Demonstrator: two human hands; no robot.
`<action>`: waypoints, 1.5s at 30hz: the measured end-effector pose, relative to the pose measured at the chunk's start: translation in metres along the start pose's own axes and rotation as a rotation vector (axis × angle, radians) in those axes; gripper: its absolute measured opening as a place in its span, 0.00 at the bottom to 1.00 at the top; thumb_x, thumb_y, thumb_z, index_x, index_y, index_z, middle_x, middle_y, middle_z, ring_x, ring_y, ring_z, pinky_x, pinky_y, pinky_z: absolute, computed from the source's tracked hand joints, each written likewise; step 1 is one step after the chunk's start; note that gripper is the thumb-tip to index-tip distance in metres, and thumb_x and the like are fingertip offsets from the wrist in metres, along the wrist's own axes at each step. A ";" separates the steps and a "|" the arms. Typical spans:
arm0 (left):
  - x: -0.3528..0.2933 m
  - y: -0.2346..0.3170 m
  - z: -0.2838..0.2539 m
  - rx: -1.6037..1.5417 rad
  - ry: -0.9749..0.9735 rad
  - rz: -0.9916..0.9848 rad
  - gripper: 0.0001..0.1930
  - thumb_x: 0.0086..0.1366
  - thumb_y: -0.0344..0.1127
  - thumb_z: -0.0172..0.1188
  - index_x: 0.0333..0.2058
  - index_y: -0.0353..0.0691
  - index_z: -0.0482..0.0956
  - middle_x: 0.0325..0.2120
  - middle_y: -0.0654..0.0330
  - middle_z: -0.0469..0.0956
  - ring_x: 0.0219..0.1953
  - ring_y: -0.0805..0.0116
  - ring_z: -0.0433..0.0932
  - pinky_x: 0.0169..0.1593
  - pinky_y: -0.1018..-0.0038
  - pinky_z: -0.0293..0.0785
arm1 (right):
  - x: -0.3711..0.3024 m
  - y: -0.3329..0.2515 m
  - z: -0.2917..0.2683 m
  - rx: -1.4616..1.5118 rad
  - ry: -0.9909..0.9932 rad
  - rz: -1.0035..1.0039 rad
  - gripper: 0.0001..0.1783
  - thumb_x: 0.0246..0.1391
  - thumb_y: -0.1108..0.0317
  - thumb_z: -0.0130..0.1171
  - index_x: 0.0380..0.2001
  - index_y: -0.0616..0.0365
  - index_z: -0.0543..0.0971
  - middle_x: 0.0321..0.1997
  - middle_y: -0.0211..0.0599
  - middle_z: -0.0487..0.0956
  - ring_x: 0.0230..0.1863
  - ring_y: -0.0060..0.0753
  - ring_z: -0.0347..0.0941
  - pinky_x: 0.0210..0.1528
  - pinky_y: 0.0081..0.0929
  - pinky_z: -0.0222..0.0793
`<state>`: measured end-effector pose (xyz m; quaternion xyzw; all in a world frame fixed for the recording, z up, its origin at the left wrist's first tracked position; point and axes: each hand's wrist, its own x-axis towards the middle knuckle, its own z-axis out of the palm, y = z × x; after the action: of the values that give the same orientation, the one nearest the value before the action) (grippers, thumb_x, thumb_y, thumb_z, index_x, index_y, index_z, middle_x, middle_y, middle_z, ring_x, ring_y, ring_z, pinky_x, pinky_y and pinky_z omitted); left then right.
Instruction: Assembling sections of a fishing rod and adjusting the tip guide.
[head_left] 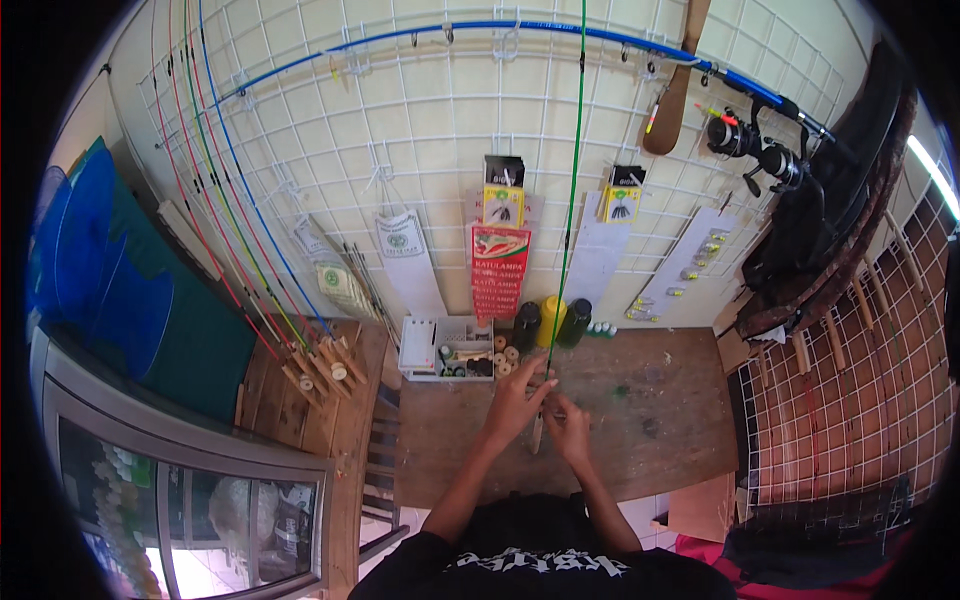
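A thin green fishing rod (571, 200) stands upright in front of me, its upper end running out past the top of the view. My left hand (518, 398) is closed around its lower part, thumb and fingers against the shaft. Just below and to the right, my right hand (568, 428) pinches near the rod's lower end, fingers bent. What lies between the right fingertips is too small to make out. A pale handle end (537, 434) shows beneath the hands, above the wooden table (650, 420).
A grey organizer box (432, 375) with small parts, wooden spools (507, 358) and dark and yellow bottles (552, 322) stand at the table's back. A blue rod with reels (735, 135) hangs on the wall grid. Wood-handled rods (320, 370) lean left, beside a glass cabinet (190, 480).
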<state>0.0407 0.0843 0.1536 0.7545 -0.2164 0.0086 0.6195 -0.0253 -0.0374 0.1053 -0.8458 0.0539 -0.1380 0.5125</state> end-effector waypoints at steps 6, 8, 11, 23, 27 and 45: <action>-0.011 -0.014 -0.004 0.032 -0.017 0.035 0.25 0.58 0.27 0.62 0.55 0.38 0.68 0.38 0.53 0.79 0.36 0.67 0.80 0.38 0.72 0.78 | -0.006 -0.001 -0.003 0.079 -0.036 0.026 0.18 0.48 0.80 0.58 0.44 0.61 0.74 0.37 0.44 0.81 0.41 0.36 0.80 0.39 0.29 0.77; -0.017 -0.016 -0.003 0.022 -0.053 -0.012 0.25 0.59 0.28 0.61 0.55 0.38 0.68 0.40 0.52 0.78 0.37 0.66 0.80 0.39 0.72 0.78 | -0.008 0.005 -0.004 0.082 -0.059 0.073 0.18 0.48 0.80 0.58 0.45 0.61 0.74 0.37 0.44 0.81 0.41 0.36 0.80 0.39 0.29 0.77; -0.022 -0.012 -0.006 -0.023 -0.120 -0.132 0.25 0.59 0.27 0.60 0.56 0.37 0.68 0.42 0.48 0.76 0.40 0.63 0.80 0.39 0.71 0.78 | -0.010 0.006 -0.006 0.098 -0.092 0.109 0.18 0.49 0.80 0.58 0.46 0.61 0.73 0.38 0.44 0.81 0.40 0.34 0.80 0.39 0.29 0.77; -0.043 -0.026 -0.001 -0.040 -0.149 -0.158 0.23 0.59 0.28 0.60 0.54 0.35 0.68 0.44 0.47 0.75 0.41 0.60 0.80 0.41 0.70 0.79 | -0.015 0.020 -0.005 0.137 -0.163 0.102 0.23 0.51 0.80 0.56 0.53 0.58 0.70 0.41 0.42 0.80 0.40 0.33 0.79 0.40 0.27 0.77; -0.045 -0.030 -0.001 -0.021 -0.132 -0.143 0.23 0.59 0.28 0.60 0.53 0.36 0.69 0.44 0.48 0.75 0.42 0.59 0.80 0.41 0.70 0.79 | -0.014 0.019 -0.005 0.145 -0.182 0.128 0.24 0.51 0.80 0.56 0.53 0.58 0.70 0.41 0.43 0.80 0.41 0.32 0.79 0.41 0.27 0.77; 0.018 -0.161 -0.005 0.732 -0.096 -0.008 0.20 0.56 0.28 0.55 0.49 0.44 0.72 0.45 0.47 0.71 0.31 0.44 0.78 0.35 0.54 0.76 | -0.030 0.048 -0.034 0.125 -0.169 0.200 0.24 0.52 0.76 0.58 0.54 0.54 0.70 0.46 0.44 0.78 0.41 0.32 0.78 0.40 0.27 0.75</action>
<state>0.1124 0.1059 0.0102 0.9267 -0.2246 0.0476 0.2976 -0.0613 -0.0817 0.0719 -0.8113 0.0860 -0.0178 0.5780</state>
